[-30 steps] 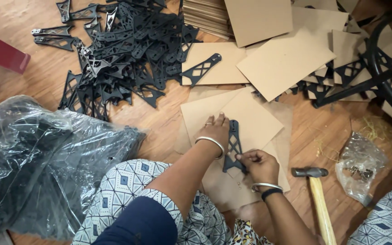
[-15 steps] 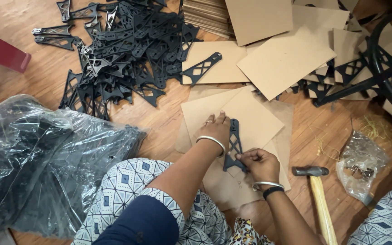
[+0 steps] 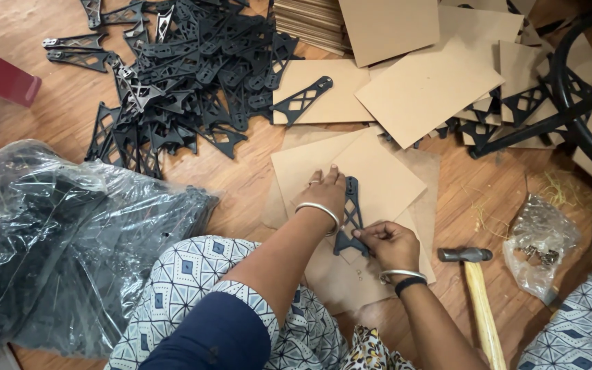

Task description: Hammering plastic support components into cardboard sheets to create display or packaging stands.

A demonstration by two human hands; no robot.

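A black triangular plastic bracket lies on a brown cardboard square on the wooden floor. My left hand rests flat on the board, pressing the bracket's upper left side. My right hand pinches the bracket's lower end with thumb and fingers. Both wrists wear silver bangles. Several more boards lie underneath the top one.
A big pile of black brackets sits at the upper left. Stacked and loose cardboard squares lie above. A hammer and a clear bag of small hardware lie at the right. A dark plastic bag fills the left.
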